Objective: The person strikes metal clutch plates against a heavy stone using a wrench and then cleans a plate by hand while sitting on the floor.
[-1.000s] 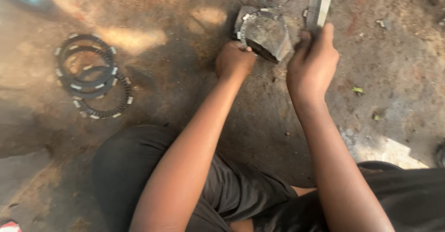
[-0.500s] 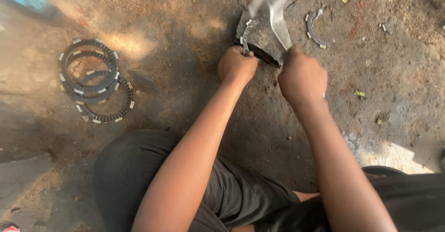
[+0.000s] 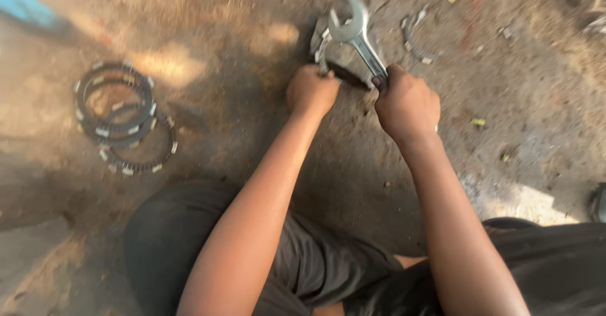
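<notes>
head view | right hand fingers clenched round open-ended spanner for leverage | left hand fingers clamped on toothed metal part, steadied on ground | ring stack left of frame

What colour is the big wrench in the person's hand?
The wrench is shiny silver-grey metal. The head view shows it best, gripped by the right hand.

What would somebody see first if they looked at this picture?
Two bare arms reach up the middle to the dirt floor. The right hand grips a shiny wrench, its open end pointing up, while the left hand holds a toothed metal part beside it. Off to the left lie stacked dark rings.
</notes>
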